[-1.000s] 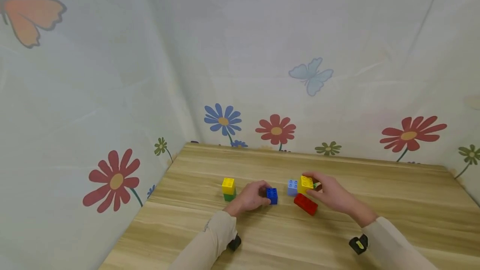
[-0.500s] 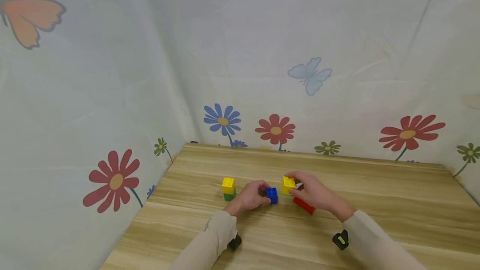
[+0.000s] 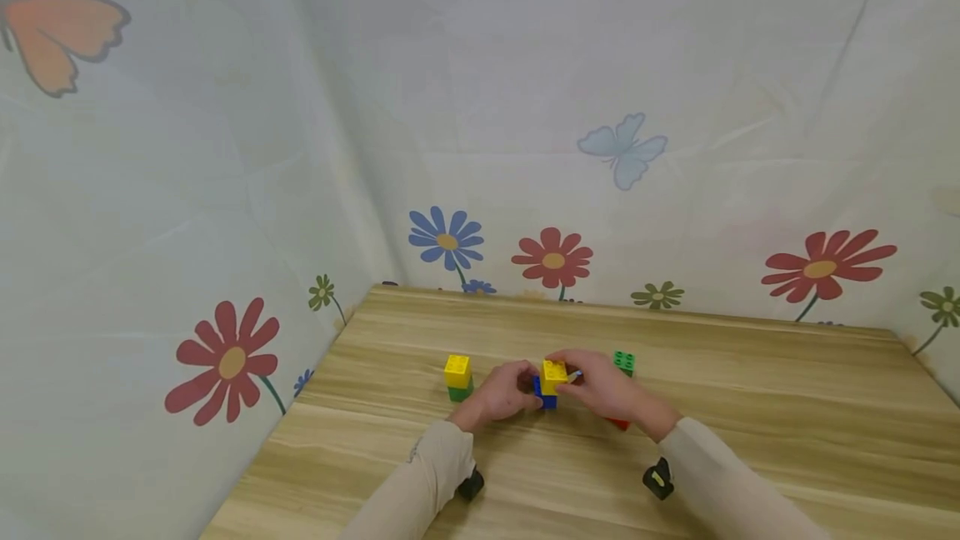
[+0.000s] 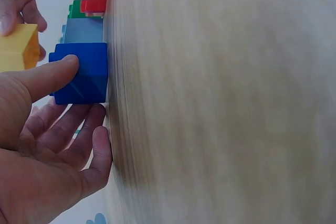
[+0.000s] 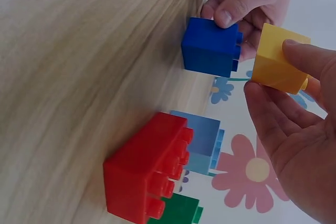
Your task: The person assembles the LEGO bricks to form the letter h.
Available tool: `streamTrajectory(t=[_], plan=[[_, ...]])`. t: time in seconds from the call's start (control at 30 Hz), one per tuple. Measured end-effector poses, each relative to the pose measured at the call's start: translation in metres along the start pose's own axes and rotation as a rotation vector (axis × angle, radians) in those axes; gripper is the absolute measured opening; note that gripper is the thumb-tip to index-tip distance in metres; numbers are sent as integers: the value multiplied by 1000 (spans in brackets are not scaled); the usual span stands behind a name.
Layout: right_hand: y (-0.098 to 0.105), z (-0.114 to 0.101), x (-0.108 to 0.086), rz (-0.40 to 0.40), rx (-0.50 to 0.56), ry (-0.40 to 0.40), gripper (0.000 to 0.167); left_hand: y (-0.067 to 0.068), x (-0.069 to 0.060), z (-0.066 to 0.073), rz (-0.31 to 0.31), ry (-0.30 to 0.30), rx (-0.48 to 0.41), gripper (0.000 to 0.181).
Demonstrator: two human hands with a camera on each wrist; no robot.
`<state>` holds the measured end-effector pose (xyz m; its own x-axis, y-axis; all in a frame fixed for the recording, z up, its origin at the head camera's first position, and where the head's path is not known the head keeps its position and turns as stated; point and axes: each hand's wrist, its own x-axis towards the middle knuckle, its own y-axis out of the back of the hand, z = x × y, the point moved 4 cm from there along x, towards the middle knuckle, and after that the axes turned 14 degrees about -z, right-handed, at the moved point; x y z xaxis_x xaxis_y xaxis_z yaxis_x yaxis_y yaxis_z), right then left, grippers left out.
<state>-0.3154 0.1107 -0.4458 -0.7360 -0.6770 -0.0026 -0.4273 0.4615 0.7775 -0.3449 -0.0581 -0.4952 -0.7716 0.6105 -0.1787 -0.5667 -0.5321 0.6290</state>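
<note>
Left hand point(image 3: 506, 394): we see thumb and fingers pinching a dark-blue, cube-shaped plastic block point(image 4: 81, 74), which sits on the desk point(image 3: 562, 482). Right hand point(image 3: 603, 386): thumb and fingers pinch a yellow, studded plastic block point(image 3: 555, 377), raised just above the blue one, the two apart. Risks, as we judge: lowered off-line, the yellow block could perch crooked on the studs; a slack left pinch could let the blue one slide; a low right hand might nudge the long red plastic block point(image 5: 142, 166). Wood-grained desktop; behind, pale sheeting point(image 3: 480, 107) printed with flowers and butterflies.
</note>
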Motion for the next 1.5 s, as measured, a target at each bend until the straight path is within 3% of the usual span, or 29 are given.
streamTrajectory(t=[0.9, 1.23, 1.5], plan=[[-12, 6, 13, -8, 56, -24, 40, 1, 0, 2, -8, -31, -1, 25], [-9, 8, 16, -29, 23, 10, 40, 1, 0, 2, -13, -49, 0, 26], [-8, 4, 17, -46, -12, 14, 40, 1, 1, 0, -16, -25, -9, 28]])
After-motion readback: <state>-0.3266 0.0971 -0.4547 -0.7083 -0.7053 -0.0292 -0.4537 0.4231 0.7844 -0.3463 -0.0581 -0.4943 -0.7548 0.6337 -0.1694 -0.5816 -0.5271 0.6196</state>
